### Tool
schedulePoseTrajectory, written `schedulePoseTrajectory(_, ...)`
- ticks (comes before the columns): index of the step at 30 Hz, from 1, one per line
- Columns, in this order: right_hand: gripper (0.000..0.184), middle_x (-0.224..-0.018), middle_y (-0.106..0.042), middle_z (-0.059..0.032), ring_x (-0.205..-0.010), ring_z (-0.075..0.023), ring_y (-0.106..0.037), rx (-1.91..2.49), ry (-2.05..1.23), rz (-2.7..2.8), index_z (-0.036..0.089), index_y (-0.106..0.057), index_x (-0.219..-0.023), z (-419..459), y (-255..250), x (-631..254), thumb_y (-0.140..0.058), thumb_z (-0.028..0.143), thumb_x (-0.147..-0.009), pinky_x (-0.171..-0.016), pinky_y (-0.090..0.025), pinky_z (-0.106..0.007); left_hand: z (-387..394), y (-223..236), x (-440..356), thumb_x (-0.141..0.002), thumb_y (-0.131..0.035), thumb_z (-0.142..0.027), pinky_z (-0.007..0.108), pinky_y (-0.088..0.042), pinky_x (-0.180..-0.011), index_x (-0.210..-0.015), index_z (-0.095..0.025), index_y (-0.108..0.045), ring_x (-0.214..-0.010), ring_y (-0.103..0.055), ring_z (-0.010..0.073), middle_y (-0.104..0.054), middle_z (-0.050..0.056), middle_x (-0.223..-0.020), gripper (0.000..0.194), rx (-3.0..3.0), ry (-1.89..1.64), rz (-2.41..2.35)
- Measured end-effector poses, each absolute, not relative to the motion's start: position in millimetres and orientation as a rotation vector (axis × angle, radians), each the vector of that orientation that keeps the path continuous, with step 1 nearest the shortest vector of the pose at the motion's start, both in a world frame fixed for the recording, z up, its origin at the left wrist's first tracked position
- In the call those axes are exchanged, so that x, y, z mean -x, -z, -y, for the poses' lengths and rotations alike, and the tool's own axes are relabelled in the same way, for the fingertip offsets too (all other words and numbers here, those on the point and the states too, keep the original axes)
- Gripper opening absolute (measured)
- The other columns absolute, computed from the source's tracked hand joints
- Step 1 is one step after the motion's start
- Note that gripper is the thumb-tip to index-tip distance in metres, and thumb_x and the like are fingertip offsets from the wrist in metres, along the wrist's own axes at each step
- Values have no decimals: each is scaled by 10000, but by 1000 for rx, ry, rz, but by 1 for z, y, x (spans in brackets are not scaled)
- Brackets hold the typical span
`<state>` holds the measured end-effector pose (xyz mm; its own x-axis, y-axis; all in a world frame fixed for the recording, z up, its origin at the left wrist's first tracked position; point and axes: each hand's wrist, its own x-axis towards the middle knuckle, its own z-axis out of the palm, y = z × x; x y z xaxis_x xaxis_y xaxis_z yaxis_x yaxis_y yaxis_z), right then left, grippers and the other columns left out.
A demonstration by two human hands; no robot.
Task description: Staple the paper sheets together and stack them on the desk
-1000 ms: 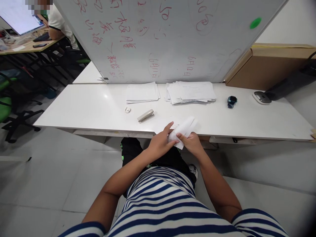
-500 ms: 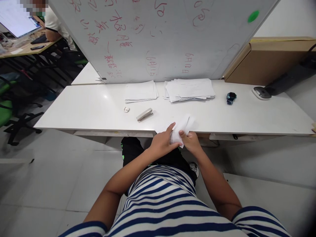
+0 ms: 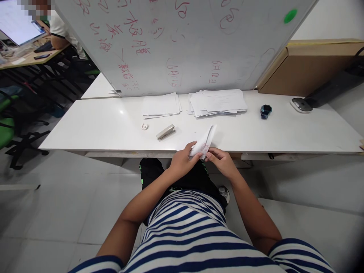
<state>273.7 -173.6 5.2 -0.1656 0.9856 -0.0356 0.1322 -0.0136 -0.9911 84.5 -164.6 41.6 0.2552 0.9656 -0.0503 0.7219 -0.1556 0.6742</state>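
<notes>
At the front edge of the white table [image 3: 93, 129], both my hands hold a folded bundle of white papers [image 3: 205, 140] with a red mark on it. My left hand [image 3: 182, 161] grips the bundle's near left end. My right hand [image 3: 223, 161] pinches its near right corner. The far end of the bundle points away over the table. A beige stapler [image 3: 166, 132] lies on the table just left of my hands. Two stacks of white sheets lie farther back, a smaller stack [image 3: 161, 105] and a larger stack [image 3: 217, 102].
A whiteboard [image 3: 182, 41] with red writing stands along the table's back edge. A small white object [image 3: 145, 126], a dark smartwatch [image 3: 265, 111], a computer mouse [image 3: 300, 104] and a cardboard box [image 3: 309, 64] sit around. Another person's arm [image 3: 61, 32] is at a desk far left.
The papers have been folded narrower and tilted up on edge between my hands. My hands have shifted slightly apart at the bundle's near end.
</notes>
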Motion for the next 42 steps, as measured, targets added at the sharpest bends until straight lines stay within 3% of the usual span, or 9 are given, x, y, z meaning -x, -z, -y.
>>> schedulePoseTrajectory(6, 313, -654, -632, -5, -653, -157, -569, 1324, -1217, 1479, 184, -672, -789, 173, -6, -271, -576, 481, -824, -675, -438, -288, 165, -38, -85, -872, -485, -498, 309, -466, -765, -1328, -266, -446, -923, -641, 246, -678, 49, -1063, 514, -1958, -545, -1491)
schedulePoseTrajectory(12, 328, -607, -610, 3, -591, -141, -550, 1332, -1180, 1405, 186, -622, -687, 175, -3, -268, -616, 499, -785, -613, -429, -271, 166, -40, -85, -868, -480, -521, 282, -465, -707, -1332, -270, -445, -861, -649, 230, -691, 31, -976, 529, -1948, -524, -1510)
schedulePoseTrajectory(19, 318, -663, -624, -6, -651, -162, -567, 1298, -1181, 1468, 185, -662, -803, 175, -3, -266, -558, 484, -829, -652, -442, -285, 165, -37, -86, -879, -463, -515, 306, -469, -776, -1331, -264, -445, -912, -644, 240, -687, 44, -1013, 518, -1992, -517, -1456)
schedulePoseTrajectory(23, 344, -625, -609, -6, -633, -159, -555, 1322, -1145, 1518, 181, -655, -729, 175, -2, -267, -540, 485, -840, -661, -438, -293, 165, -36, -86, -883, -457, -516, 321, -468, -795, -1335, -256, -439, -965, -635, 254, -680, 57, -1054, 522, -2006, -499, -1449)
schedulePoseTrajectory(34, 345, -595, -600, 4, -561, -143, -513, 1418, -1102, 1369, 160, -681, -729, 176, -1, -266, -660, 504, -738, -538, -403, -264, 163, -40, -84, -819, -562, -526, 309, -471, -761, -1369, -275, -384, -937, -638, 247, -664, 47, -1115, 630, -2040, -434, -1396)
schedulePoseTrajectory(42, 333, -570, -591, 8, -551, -144, -523, 1445, -1090, 1343, 159, -657, -685, 177, 2, -267, -676, 488, -731, -520, -398, -255, 161, -33, -81, -880, -511, -441, 317, -472, -846, -1293, -309, -474, -1017, -625, 231, -636, 7, -1202, 435, -1929, -631, -1463)
